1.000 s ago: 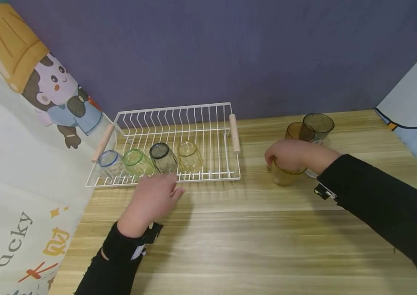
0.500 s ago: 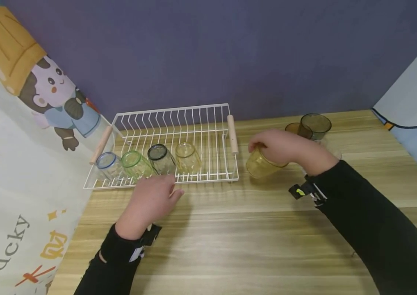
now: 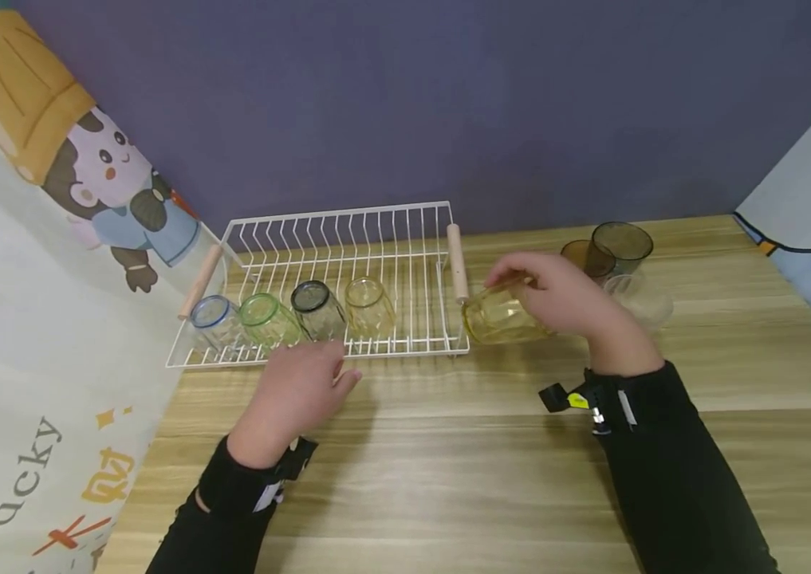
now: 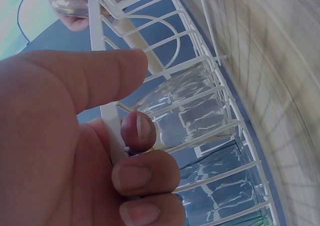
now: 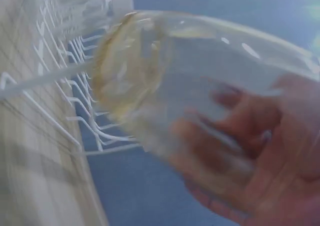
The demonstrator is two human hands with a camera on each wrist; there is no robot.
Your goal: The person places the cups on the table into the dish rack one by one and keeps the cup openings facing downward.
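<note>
My right hand grips a clear yellow drinking glass, tilted nearly on its side, with its thick base toward the rack's right end. In the right wrist view the fingers show through the wall of the glass. My left hand holds the front rail of a white wire dish rack; the left wrist view shows its fingers curled at the rail. Along the rack's front stand upside-down glasses: blue-rimmed, green, dark grey and pale yellow.
Right of the raised glass, an amber glass, a smoky grey glass and a clear glass stand close together on the wooden table. Wooden handles cap the rack's ends. A dark blue wall rises behind.
My right hand has brought the yellow glass left from the group of glasses to the rack's right end and tipped it sideways. My left hand has stayed at the rack's front rail.
</note>
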